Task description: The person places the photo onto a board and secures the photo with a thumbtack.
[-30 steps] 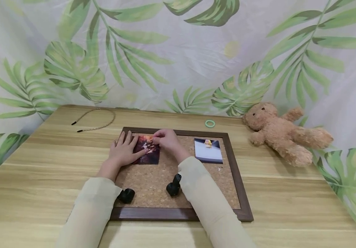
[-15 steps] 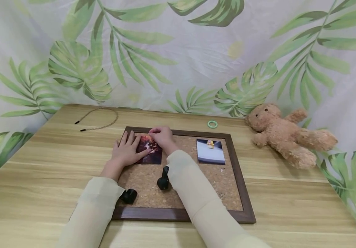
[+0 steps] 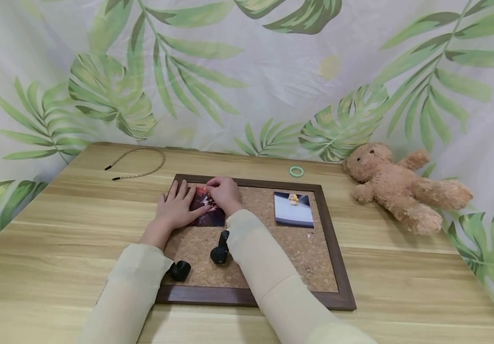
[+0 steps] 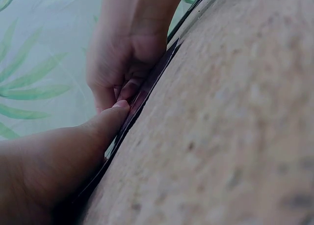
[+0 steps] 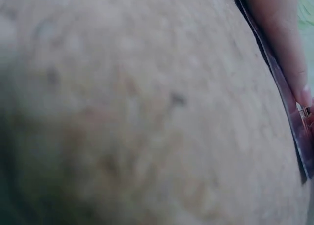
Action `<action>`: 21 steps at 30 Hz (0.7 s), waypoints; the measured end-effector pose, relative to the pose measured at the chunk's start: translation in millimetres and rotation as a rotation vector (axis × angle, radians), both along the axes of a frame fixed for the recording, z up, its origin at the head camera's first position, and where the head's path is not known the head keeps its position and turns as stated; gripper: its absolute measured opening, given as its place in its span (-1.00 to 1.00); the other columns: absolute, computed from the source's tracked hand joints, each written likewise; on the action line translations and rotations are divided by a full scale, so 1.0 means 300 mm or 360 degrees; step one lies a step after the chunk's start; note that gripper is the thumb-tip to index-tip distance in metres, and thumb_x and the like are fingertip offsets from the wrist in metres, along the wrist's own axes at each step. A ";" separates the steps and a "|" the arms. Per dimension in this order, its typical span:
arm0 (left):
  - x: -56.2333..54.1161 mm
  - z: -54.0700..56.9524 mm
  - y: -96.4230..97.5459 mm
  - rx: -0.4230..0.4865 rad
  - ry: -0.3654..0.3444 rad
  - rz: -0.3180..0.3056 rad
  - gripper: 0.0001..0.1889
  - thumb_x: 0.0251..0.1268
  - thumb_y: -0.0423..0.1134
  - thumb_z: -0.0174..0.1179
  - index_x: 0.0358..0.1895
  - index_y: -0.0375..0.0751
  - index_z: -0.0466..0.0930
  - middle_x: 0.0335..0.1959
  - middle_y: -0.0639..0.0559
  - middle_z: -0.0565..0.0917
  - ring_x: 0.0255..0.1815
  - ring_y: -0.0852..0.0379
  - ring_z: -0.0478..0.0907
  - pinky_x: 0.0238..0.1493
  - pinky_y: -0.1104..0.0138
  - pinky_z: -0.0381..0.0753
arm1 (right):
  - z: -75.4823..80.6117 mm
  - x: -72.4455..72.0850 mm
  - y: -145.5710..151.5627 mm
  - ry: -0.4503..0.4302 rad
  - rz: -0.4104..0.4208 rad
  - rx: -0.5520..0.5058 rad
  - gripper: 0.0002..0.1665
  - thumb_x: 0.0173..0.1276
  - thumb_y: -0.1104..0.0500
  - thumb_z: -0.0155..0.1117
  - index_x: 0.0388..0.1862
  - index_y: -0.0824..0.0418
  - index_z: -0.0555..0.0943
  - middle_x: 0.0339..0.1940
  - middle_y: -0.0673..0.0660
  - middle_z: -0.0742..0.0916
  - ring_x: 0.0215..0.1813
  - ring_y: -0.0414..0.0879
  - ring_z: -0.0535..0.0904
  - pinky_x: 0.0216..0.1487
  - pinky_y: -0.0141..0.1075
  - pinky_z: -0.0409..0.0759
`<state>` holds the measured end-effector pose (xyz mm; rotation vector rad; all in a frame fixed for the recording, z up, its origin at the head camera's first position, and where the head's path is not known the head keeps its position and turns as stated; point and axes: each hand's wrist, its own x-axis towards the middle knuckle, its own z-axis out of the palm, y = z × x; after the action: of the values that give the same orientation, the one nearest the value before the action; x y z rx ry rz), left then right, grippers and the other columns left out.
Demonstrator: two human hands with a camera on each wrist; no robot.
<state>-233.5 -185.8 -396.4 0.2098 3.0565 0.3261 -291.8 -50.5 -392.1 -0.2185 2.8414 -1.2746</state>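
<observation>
A dark, reddish printed photo (image 3: 211, 219) lies on the upper left of a framed corkboard (image 3: 281, 258). My left hand (image 3: 175, 206) lies flat over the photo's left side, fingers spread, with the thumb stretched across the picture. At the photo's top edge my right hand (image 3: 226, 195) pinches a small pin, mostly hidden by the fingers. In the right wrist view a thin shiny bit of the pin (image 5: 305, 111) shows beside a fingertip. The left wrist view has the right hand (image 4: 130, 48) bent down close to the left thumb (image 4: 110, 122), over the photo's edge.
A second photo (image 3: 294, 217) with a small yellow figure at its top is on the board's upper right. Behind the board lie a headband (image 3: 139, 176) and a green ring (image 3: 296, 171). A teddy bear (image 3: 395, 184) lies at the right by the patterned curtain (image 3: 272, 71).
My right hand has shifted slightly left along the photo's top edge, its forearm swinging left too. The left hand keeps its place on the photo. The head view has turned a little.
</observation>
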 end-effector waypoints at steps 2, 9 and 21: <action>0.003 0.004 0.000 0.0012 -0.0006 0.0002 -0.13 0.10 0.35 -0.26 0.33 -0.22 -0.09 0.32 -0.27 -0.21 0.29 -0.19 -0.38 0.10 -0.15 -0.27 | -0.003 0.000 -0.003 0.0017 -0.0008 0.0052 -0.93 0.12 0.02 0.22 -0.44 -0.09 0.65 -0.36 -0.15 0.63 -0.24 -0.20 0.49 -0.29 -0.30 0.39; 0.006 0.017 -0.001 0.0026 -0.0020 -0.0009 -0.15 0.12 0.33 -0.24 0.33 -0.23 -0.09 0.32 -0.28 -0.21 0.29 -0.20 -0.38 0.09 -0.16 -0.27 | -0.003 0.002 -0.011 0.0037 -0.0040 0.0103 -0.93 0.11 0.01 0.23 -0.50 -0.11 0.64 -0.39 -0.16 0.63 -0.29 -0.19 0.50 -0.37 -0.27 0.40; 0.011 0.026 0.005 0.0007 -0.0033 -0.0003 -0.14 0.11 0.34 -0.24 0.33 -0.23 -0.09 0.32 -0.27 -0.21 0.29 -0.19 -0.38 0.10 -0.15 -0.26 | -0.006 -0.004 -0.010 0.0074 -0.0004 0.0173 -0.93 0.10 0.02 0.24 -0.52 -0.09 0.63 -0.39 -0.14 0.63 -0.33 -0.21 0.49 -0.44 -0.30 0.38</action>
<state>-230.1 -184.3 -388.5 0.2079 3.0353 0.3330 -292.9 -53.7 -394.0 -0.2453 2.9398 -1.1256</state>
